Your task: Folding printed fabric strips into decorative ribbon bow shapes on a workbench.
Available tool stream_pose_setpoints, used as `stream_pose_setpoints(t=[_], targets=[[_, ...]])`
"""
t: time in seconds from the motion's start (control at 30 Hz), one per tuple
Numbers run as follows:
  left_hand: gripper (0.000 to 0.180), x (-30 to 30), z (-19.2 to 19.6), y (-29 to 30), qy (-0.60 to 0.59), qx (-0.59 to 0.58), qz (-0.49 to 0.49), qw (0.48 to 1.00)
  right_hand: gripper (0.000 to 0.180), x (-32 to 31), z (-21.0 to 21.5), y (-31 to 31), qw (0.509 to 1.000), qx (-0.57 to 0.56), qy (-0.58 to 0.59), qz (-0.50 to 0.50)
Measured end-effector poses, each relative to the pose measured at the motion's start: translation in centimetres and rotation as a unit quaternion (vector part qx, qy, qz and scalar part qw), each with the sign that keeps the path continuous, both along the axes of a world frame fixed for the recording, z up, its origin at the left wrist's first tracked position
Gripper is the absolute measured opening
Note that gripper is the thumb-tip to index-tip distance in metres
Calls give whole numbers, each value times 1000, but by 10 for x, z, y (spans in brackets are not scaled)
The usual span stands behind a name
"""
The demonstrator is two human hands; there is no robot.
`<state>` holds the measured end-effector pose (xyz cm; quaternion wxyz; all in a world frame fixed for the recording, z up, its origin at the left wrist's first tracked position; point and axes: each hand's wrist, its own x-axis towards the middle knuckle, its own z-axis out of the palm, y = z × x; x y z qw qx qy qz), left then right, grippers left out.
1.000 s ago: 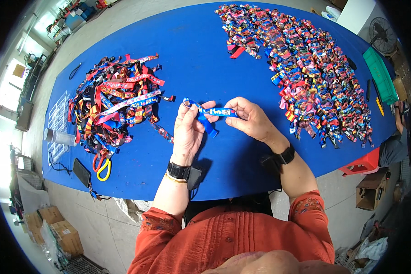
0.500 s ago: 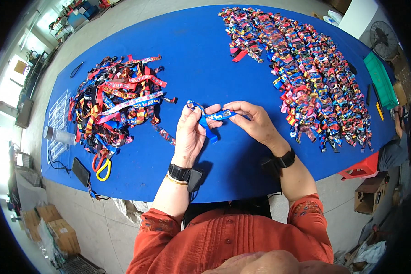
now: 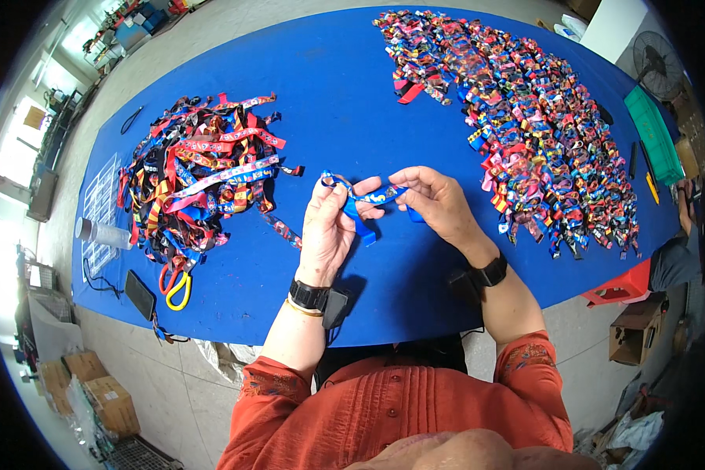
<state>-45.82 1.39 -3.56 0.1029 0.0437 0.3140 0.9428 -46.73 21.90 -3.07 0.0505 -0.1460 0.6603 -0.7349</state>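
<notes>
Between my two hands is a blue printed ribbon strap (image 3: 380, 196), looped at its left end, with a plain blue tail hanging down. My left hand (image 3: 327, 227) pinches the loop between thumb and fingers. The other end is gripped in the closed fingers of my right hand (image 3: 439, 205), where a bit of blue shows below the fingertips. Left of my hands lies a loose heap of printed ribbon straps (image 3: 204, 168), mostly red, blue and black. To the right spreads a wide bank of small knotted ribbon pieces (image 3: 540, 133) in many colours, laid in rows.
On the blue table (image 3: 321, 86), near the heap, are scissors (image 3: 178, 291) with red and yellow handles, a dark phone (image 3: 139, 295), a clear bottle (image 3: 106, 233) and a white wire rack (image 3: 102, 196). A green tray (image 3: 652, 135) and yellow cutter (image 3: 652, 188) sit at the right edge.
My right hand has shifted slightly along the strap, its fingers closer together, and a blue end now shows below them. My left hand stays in place on the loop.
</notes>
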Motion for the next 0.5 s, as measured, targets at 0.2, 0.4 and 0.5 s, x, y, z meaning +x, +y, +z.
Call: stream_pose_setpoints(t=[0.2, 0.4, 0.5], targets=[[10, 2, 3, -1, 12, 0, -1, 1000, 19, -3, -3, 2, 994, 111, -20, -1], [10, 3, 4, 2, 17, -25, -12, 999, 14, -3, -6, -1, 980, 170, 87, -57], [10, 3, 4, 1, 13, -34, -17, 999, 14, 0, -2, 4, 998, 48, -51, -3]])
